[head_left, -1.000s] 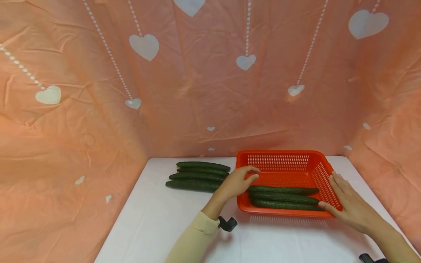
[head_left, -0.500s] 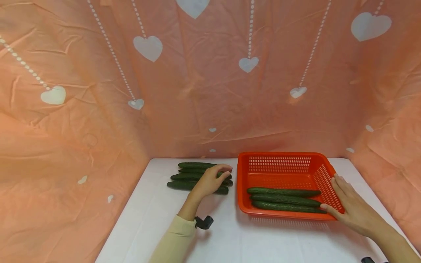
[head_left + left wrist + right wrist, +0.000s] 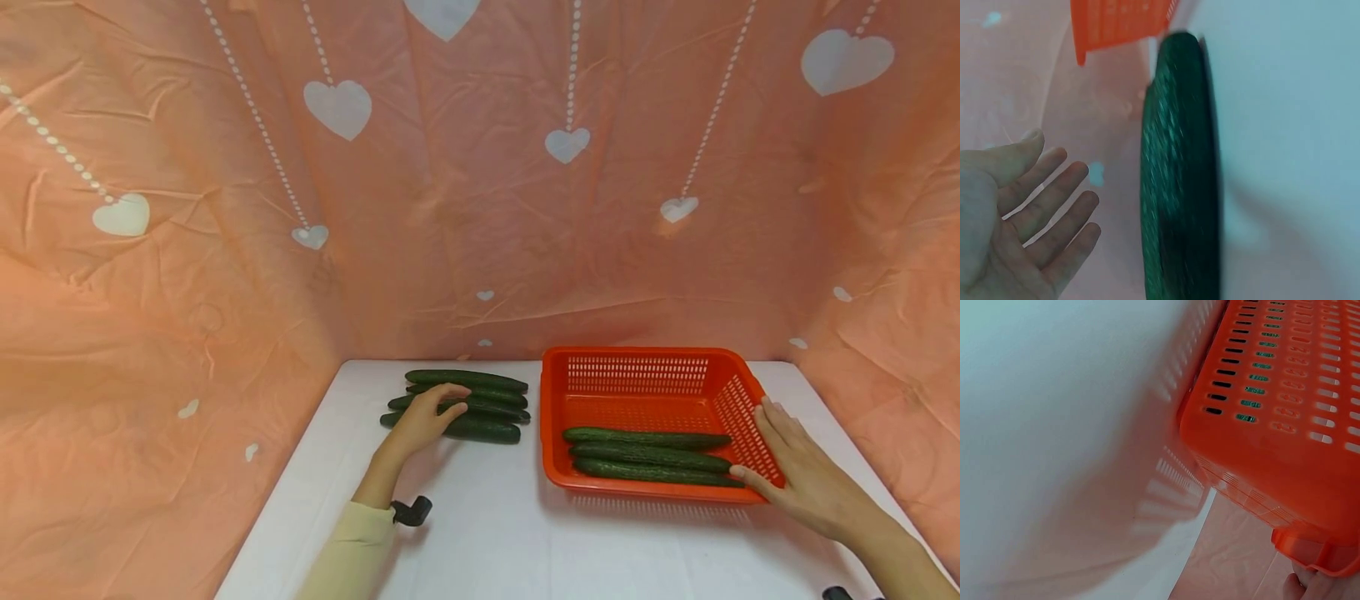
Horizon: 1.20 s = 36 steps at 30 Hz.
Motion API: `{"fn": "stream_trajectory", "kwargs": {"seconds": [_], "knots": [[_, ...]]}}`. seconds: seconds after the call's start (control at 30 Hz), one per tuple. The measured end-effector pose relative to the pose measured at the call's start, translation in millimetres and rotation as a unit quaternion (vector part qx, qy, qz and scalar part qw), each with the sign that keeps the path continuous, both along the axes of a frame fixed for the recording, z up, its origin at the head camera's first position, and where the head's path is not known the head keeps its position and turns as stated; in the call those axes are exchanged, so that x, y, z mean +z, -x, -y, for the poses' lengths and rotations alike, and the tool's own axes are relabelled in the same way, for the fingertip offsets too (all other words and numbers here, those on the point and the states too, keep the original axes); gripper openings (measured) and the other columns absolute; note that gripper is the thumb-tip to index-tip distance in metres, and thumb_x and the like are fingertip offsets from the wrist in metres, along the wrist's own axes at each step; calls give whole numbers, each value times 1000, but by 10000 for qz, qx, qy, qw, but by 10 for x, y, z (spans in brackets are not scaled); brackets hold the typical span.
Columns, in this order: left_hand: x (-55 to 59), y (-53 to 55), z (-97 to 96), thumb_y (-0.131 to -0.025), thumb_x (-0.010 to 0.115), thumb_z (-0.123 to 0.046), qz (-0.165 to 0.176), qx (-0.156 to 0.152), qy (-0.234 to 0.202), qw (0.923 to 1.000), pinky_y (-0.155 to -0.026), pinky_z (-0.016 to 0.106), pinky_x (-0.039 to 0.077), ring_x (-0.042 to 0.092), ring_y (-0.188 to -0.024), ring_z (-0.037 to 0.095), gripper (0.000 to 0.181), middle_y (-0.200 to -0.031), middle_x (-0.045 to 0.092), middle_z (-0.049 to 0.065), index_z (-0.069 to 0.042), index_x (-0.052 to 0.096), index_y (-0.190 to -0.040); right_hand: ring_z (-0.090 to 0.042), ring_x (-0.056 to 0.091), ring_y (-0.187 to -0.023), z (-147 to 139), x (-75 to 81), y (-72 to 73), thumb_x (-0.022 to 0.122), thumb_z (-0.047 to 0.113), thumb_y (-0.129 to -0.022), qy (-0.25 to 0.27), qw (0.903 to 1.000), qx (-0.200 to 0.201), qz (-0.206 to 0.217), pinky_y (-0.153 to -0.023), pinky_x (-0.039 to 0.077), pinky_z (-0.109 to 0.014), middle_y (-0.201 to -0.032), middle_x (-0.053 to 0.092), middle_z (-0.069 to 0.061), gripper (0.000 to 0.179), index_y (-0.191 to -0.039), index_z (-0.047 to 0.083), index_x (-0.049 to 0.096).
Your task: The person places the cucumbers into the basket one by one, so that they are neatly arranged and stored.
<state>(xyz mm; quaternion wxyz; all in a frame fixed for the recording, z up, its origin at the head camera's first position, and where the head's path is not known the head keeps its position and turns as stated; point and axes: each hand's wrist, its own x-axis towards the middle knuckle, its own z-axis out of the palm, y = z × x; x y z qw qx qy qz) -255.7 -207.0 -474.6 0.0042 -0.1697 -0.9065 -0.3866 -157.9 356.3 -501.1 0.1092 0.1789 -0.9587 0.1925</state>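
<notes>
Four cucumbers (image 3: 491,408), slender, dark green, glossy, rough-skinned: abreast on counter (image 3: 480,533). Three similar cucumbers (image 3: 648,455): inside red slotted basket (image 3: 637,408), near side. Left hand (image 3: 422,423): fingers loosely spread over the four. Right hand (image 3: 806,479): fingers straight, touching basket rim.

No text, label, brand, number or sign is legible in the head view or in either wrist view.
</notes>
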Motion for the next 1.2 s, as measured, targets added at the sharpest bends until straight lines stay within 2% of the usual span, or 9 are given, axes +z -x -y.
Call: {"fn": "stream_trajectory", "kwargs": {"seconds": [0.17,0.33,0.6,0.7,0.9,1.07,1.2], "knots": [[-42,0,234,-107,69,-17,61,104,197,9997,-114,60,47,59,-137,40,33,-141,68,11,-8,69,-139,-46,-4,-164,-14,-10,7,72,40,-102,-10,10000,15,49,-115,-21,-16,-176,3,-30,100,-166,-10,14],[-106,33,455,-106,70,-18,105,17,333,9994,-115,61,45,58,-139,40,35,-141,68,14,-5,68,-139,-49,-1,-163,-20,-25,17,73,40,-102,30,10000,36,-24,-116,-20,-15,-176,5,-30,100,-166,-10,15],[-241,99,713,-102,76,-17,168,-42,760,9970,-117,61,42,56,-139,44,37,-139,68,19,-3,70,-136,-44,-3,-164,-18,-13,16,72,41,-102,-11,10000,5,16,-114,-20,-14,-176,5,-30,100,-167,-9,15],[-299,111,774,-100,78,-16,28,-101,960,9953,-117,62,42,55,-138,47,37,-138,67,21,-2,71,-133,-46,-2,-164,-16,-11,20,73,40,-101,23,10000,30,-42,-115,-20,-14,-176,6,-30,100,-167,-9,15],[-400,126,827,-95,83,-13,-181,2,1519,9882,-117,60,43,55,-137,46,38,-139,66,19,-7,72,-130,-54,4,-161,-14,-16,14,74,39,-101,109,9999,57,-82,-117,-19,-15,-175,7,-32,100,-167,-10,16],[-443,149,836,-90,87,-9,-658,-183,1949,9784,-112,57,47,60,-128,41,38,-132,70,15,-9,74,-125,-54,5,-161,-14,-6,17,75,39,-101,77,9999,40,-99,-117,-19,-15,-175,9,-32,100,-166,-10,17],[-440,140,865,-90,87,-9,-766,-254,1977,9769,-114,57,47,59,-132,41,38,-134,69,15,-9,74,-125,-54,6,-161,-11,3,13,75,40,-100,57,9999,38,-100,-117,-18,-15,-174,10,-33,101,-166,-11,18]]}}
